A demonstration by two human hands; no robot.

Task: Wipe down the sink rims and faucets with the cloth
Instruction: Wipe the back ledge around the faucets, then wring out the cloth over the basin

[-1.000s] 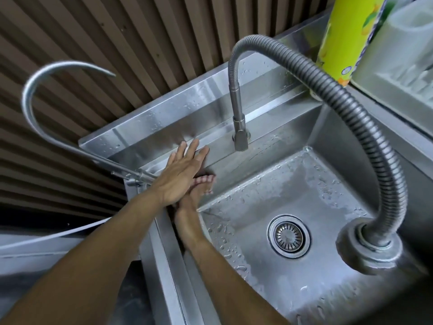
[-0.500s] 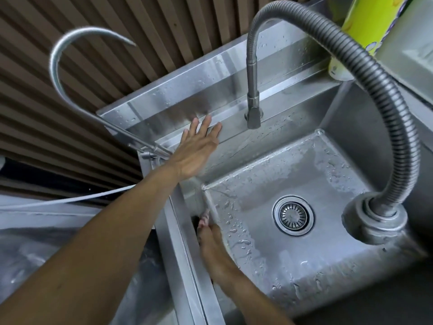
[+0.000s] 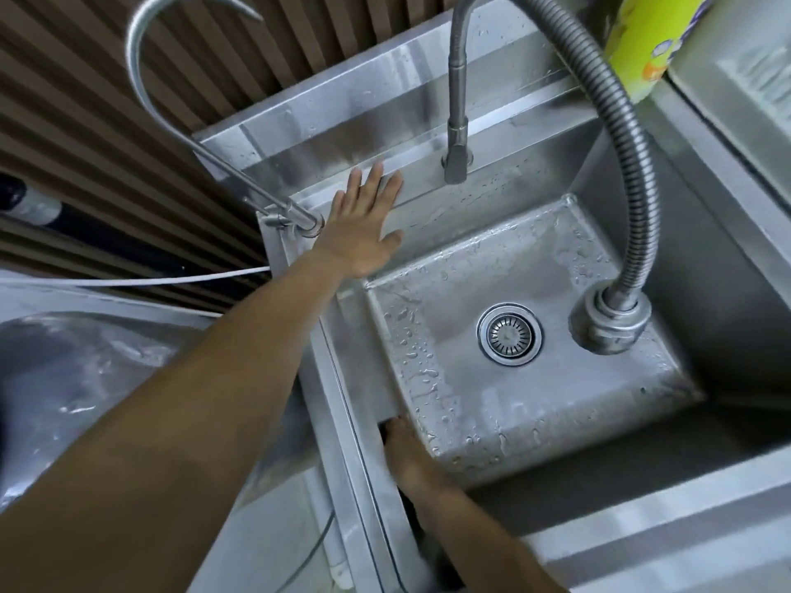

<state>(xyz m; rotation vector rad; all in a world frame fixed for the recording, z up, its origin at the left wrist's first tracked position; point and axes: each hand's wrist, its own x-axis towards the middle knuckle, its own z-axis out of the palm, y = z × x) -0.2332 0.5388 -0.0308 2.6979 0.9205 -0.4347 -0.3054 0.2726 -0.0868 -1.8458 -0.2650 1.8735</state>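
The steel sink has a wet basin with a round drain point(image 3: 509, 333); its left rim point(image 3: 338, 400) runs toward me. My left hand point(image 3: 364, 233) lies flat with fingers spread on the sink's back-left corner, beside the base of the thin gooseneck faucet point(image 3: 141, 87). My right hand point(image 3: 408, 455) presses against the left inner wall near the front. A dark patch shows under its fingers; I cannot tell if it is the cloth. The grey flexible faucet point(image 3: 620, 122) arches over the basin, its nozzle point(image 3: 456, 164) pointing down at the back.
A yellow-green bottle point(image 3: 642, 40) stands on the back right corner beside a pale rack point(image 3: 749, 79). A white hose point(image 3: 171, 279) runs along the left behind a second steel basin point(image 3: 85, 370). Brown slatted wall lies behind.
My right hand slid from under the left hand at the back corner toward me along the left inner wall. The left hand stayed at the back corner.
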